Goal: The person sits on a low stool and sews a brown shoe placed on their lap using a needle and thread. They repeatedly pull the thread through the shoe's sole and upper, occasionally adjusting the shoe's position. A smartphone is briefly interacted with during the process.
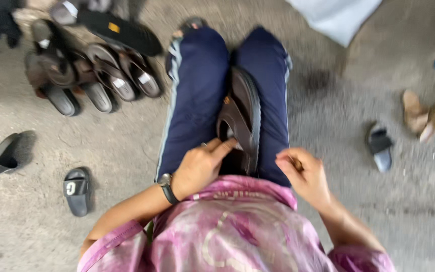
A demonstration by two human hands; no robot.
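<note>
A dark brown sandal point(242, 113) lies lengthwise between my knees on my dark blue trousers point(197, 85). My left hand point(202, 163), with a black wristwatch, grips the sandal's near strap with fingers and thumb. My right hand point(303, 174) hovers just right of the sandal's heel, fingers curled and pinched together; something small may sit between the fingertips, but blur hides it.
A pile of dark sandals point(96, 65) lies on the concrete floor at upper left. Two black slides point(1, 156) point(76, 190) lie at left. Another slide point(380, 146) and tan footwear point(424, 116) lie at right. A pale cloth point(336, 17) lies at top.
</note>
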